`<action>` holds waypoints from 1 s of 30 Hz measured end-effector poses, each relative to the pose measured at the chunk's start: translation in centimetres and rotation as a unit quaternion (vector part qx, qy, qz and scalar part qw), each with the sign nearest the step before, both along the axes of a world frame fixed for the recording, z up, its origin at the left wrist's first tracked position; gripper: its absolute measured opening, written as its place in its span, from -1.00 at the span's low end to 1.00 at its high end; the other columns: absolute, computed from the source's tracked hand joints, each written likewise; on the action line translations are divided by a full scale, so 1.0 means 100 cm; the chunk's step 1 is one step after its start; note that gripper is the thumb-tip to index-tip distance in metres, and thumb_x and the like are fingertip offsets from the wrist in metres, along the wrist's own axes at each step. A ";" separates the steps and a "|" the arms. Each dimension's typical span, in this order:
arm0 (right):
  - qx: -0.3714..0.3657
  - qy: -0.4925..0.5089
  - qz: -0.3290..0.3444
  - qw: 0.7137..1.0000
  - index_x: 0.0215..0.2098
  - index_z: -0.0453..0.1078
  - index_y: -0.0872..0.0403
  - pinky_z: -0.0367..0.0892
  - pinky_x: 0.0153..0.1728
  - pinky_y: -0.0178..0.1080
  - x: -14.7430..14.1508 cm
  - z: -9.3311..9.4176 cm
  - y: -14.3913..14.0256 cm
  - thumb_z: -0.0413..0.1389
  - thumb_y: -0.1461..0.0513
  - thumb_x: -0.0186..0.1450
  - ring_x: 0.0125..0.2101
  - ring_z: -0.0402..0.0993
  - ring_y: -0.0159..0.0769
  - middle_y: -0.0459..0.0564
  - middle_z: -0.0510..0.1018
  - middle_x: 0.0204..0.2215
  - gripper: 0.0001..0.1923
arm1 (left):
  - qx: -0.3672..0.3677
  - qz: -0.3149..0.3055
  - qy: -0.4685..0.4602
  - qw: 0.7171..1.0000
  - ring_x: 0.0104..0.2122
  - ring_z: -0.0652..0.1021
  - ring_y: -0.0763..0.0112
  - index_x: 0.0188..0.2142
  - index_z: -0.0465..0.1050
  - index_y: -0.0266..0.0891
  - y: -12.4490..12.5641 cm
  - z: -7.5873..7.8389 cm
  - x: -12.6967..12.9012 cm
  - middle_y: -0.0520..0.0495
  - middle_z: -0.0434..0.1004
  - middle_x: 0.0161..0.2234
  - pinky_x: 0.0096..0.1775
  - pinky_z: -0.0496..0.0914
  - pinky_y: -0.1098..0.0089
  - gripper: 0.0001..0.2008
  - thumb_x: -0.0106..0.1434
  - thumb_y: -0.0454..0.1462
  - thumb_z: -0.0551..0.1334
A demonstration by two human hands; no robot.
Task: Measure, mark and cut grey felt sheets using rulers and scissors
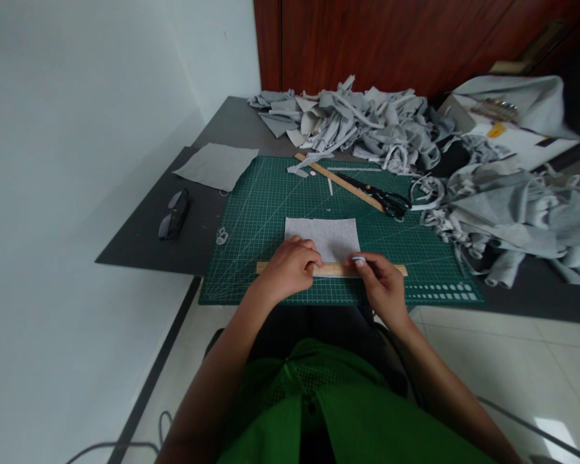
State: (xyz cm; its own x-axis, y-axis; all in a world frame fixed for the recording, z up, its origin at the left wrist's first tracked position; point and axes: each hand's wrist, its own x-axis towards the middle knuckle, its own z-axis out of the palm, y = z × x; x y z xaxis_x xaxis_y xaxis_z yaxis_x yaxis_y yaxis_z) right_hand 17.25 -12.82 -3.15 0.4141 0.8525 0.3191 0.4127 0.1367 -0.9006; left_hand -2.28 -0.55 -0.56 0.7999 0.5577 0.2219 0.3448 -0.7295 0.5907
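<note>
A wooden ruler (338,270) lies across the lower part of a grey fabric piece (326,235) on the green cutting mat (251,219). My left hand (294,264) is closed, its curled fingers pressing the ruler down against the fabric. In my right hand (383,283), a small pale-blue, flat piece that looks like tailor's chalk (358,258) is pinched between thumb and fingers. It is at the ruler's upper edge, by the fabric's right side. Parts of the ruler and fabric are hidden under both hands.
Black scissors (391,201) lie over a second wooden ruler (338,180). Grey fabric scraps (348,119) are heaped behind, with another pile (526,206) to the right. Glasses (174,216) and a grey cloth piece (217,164) lie left. A white box (483,122) stands back right.
</note>
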 end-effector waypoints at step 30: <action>0.022 -0.302 0.011 0.953 -0.18 0.62 -0.06 0.52 -0.12 0.05 0.040 0.005 -0.038 0.19 0.26 0.41 -0.16 0.60 -0.06 0.05 0.65 -0.21 -0.86 | 0.056 0.002 0.050 0.997 -0.21 0.38 0.23 -0.43 0.41 -0.19 -0.007 0.007 0.002 -0.03 0.48 -0.33 -0.19 0.27 0.22 -0.76 0.21 -0.53 0.14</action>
